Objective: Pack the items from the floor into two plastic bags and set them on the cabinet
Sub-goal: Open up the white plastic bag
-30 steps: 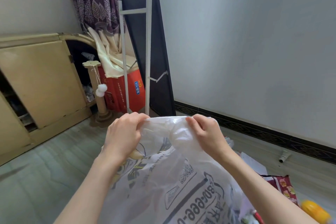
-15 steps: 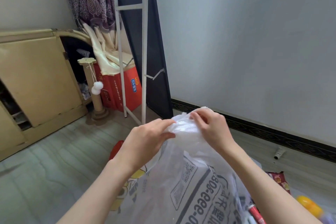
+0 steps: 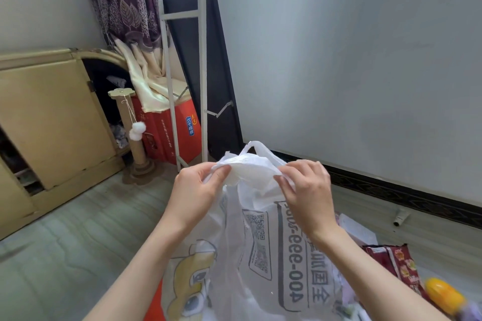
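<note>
both of my hands work the top of the bag [image 3: 260,255] in front of me: the left hand [image 3: 198,187] pinches a bunched fold of white plastic between thumb and fingers, and the right hand [image 3: 305,190] has its curled fingers closed on the plastic just beside it, with one handle loop [image 3: 257,147] standing up between and behind them. a second ago the hands were apart, holding the mouth stretched wide; half a second ago they had drawn in over the middle; now the top is gathered into a crumpled wad between them, so i read this as the bag being closed or knotted rather than loaded further. the bag hangs from my grip, low over the floor [image 3: 78,229], its printed side with the code square and digits facing me; what is inside i cannot make out. to the right, a dark red snack packet [image 3: 399,263] and a yellow thing [image 3: 446,294] lie on the floor, so packing looks unfinished and a second bag's worth remains. the cabinet [image 3: 47,112] stands well apart at left, nothing set on it that i can see. next, in my judgement, the knot wants pulling snug without tearing the thin film.
</note>
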Tool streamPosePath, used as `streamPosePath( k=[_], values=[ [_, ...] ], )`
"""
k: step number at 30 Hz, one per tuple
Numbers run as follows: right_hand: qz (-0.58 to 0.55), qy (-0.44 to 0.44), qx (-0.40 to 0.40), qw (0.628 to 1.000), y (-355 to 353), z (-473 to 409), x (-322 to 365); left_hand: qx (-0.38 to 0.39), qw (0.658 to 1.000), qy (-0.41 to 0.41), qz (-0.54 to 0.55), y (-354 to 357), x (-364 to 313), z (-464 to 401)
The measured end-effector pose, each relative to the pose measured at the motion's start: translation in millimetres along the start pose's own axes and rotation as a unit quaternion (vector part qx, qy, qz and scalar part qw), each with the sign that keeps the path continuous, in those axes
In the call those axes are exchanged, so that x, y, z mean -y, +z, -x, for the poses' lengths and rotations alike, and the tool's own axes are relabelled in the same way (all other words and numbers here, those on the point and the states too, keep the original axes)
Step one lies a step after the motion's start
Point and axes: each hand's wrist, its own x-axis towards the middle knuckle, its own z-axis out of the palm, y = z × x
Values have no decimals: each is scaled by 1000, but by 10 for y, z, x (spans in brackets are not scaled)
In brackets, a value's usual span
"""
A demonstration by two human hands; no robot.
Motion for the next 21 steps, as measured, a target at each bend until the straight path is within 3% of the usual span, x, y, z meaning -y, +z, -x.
streamPosePath(
  k=[4,7,10,16,21],
  values=[
    [-95,102,77,987,27,-33,-78,3,1000,-12,-4,20,-13,17],
    [-193,163,53,966,30,-71,-23,4,999,12,-47,15,-16,2],
    [-244,135,53,959,-32,-105,9,-4,997,31,-71,-126,26,-46],
    [-296,95,238,920,-251,-142,-191,118,989,-25,-83,-397,292,-53],
    [-288,111,339,889,-98,-69,-212,65,985,-14,-160,-348,514,-184]
  ],
)
